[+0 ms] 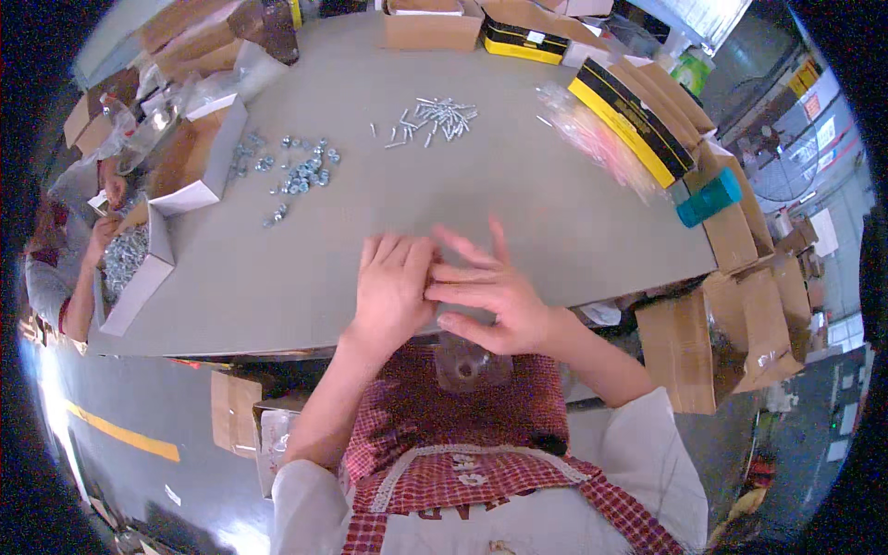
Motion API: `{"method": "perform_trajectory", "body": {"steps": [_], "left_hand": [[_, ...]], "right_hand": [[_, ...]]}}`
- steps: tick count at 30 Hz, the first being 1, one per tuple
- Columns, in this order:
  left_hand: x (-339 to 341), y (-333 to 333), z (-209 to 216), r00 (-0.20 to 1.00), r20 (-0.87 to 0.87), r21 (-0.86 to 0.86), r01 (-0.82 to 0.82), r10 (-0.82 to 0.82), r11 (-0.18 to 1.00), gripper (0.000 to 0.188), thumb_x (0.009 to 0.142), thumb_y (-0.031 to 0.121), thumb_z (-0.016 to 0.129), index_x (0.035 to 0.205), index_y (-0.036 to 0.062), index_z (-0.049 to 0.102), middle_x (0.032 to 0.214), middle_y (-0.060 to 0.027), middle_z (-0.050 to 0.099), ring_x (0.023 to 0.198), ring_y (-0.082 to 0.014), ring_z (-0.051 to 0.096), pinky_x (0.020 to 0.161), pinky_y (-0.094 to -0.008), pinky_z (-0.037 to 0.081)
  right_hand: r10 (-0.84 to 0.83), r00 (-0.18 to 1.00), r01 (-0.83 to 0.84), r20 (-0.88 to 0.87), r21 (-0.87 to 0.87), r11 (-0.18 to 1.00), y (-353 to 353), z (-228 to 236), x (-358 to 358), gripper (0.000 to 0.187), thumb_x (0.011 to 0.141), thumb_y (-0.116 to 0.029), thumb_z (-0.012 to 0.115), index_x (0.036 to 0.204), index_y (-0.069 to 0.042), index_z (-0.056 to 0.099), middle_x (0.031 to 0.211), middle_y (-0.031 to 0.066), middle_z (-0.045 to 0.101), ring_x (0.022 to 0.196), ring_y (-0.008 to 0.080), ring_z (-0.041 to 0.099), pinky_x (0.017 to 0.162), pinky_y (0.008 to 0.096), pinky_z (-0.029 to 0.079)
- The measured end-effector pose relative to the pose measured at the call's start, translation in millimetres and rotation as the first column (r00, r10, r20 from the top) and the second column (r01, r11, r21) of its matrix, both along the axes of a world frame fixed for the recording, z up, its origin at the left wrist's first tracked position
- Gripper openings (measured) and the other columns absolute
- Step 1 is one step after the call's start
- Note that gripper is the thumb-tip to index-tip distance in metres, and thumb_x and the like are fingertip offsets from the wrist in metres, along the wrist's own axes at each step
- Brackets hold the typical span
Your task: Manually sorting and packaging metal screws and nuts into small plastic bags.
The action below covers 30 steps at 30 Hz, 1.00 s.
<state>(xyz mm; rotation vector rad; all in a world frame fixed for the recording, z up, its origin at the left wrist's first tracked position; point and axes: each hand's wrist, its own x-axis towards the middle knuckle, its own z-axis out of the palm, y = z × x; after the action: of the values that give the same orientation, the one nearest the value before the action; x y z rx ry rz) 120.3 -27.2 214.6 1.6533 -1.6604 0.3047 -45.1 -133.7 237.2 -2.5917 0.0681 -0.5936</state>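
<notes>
My left hand [396, 285] is curled with its knuckles up, over the near part of the grey table [305, 277]. Whatever its fingers may hold is hidden. My right hand [495, 291] reaches across to it, fingers spread and slightly blurred, some of them touching the left hand's fingers. Beyond both hands lies a loose pile of thin metal pins or screws [446, 118]. To the left of that pile are scattered small round metal parts [305, 174], which look like nuts. Long thin clear and pinkish plastic strips or bags [601, 143] lie at the right.
Black and yellow boxes [629, 120] and a teal cylinder [710, 197] line the right edge. On the left stand an open carton [199, 162] and a box of metal parts [129, 264], where another person's hands [104, 231] work. Cardboard boxes [680, 347] stand beside me at right.
</notes>
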Motion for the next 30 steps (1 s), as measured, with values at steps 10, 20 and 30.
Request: {"method": "perform_trajectory", "body": {"steps": [10, 20, 30], "left_hand": [[16.2, -13.0, -8.0, 0.937, -0.244, 0.133, -0.224, 0.251, 0.966, 0.014, 0.082, 0.017, 0.070, 0.087, 0.0074, 0.060, 0.080, -0.0095, 0.063, 0.082, -0.0323, 0.059, 0.084, -0.0461, 0.042], [7.2, 8.7, -1.4, 0.906, -0.370, 0.126, -0.171, 0.207, 0.977, 0.015, 0.078, 0.012, 0.075, 0.085, 0.0081, 0.062, 0.078, -0.0078, 0.062, 0.077, -0.0276, 0.059, 0.080, -0.0410, 0.043], [-50.7, 131.4, -22.2, 0.745, -0.664, 0.137, 0.211, -0.069, 0.968, 0.016, 0.073, 0.008, 0.079, 0.079, 0.0082, 0.064, 0.076, -0.0085, 0.064, 0.072, -0.0268, 0.060, 0.067, -0.0365, 0.047]], "right_hand": [[-0.467, 0.852, 0.459, -0.235, -0.094, 0.884, -233.1, -42.8, 115.7, 0.080, 0.095, -0.059, 0.047, 0.149, -0.001, 0.032, 0.159, 0.0204, 0.024, 0.147, 0.0335, 0.023, 0.119, 0.0472, 0.019], [-0.411, 0.870, 0.257, -0.271, -0.463, 0.848, -119.4, -48.2, 57.0, 0.084, 0.097, -0.062, 0.037, 0.152, 0.000, 0.024, 0.159, 0.0219, 0.022, 0.149, 0.0354, 0.016, 0.119, 0.0563, 0.012], [-0.314, 0.926, 0.214, -0.210, -0.393, 0.894, -74.2, -35.4, 2.6, 0.087, 0.093, -0.060, 0.050, 0.148, 0.004, 0.028, 0.155, 0.0235, 0.028, 0.145, 0.0380, 0.025, 0.118, 0.0557, 0.016]]}}
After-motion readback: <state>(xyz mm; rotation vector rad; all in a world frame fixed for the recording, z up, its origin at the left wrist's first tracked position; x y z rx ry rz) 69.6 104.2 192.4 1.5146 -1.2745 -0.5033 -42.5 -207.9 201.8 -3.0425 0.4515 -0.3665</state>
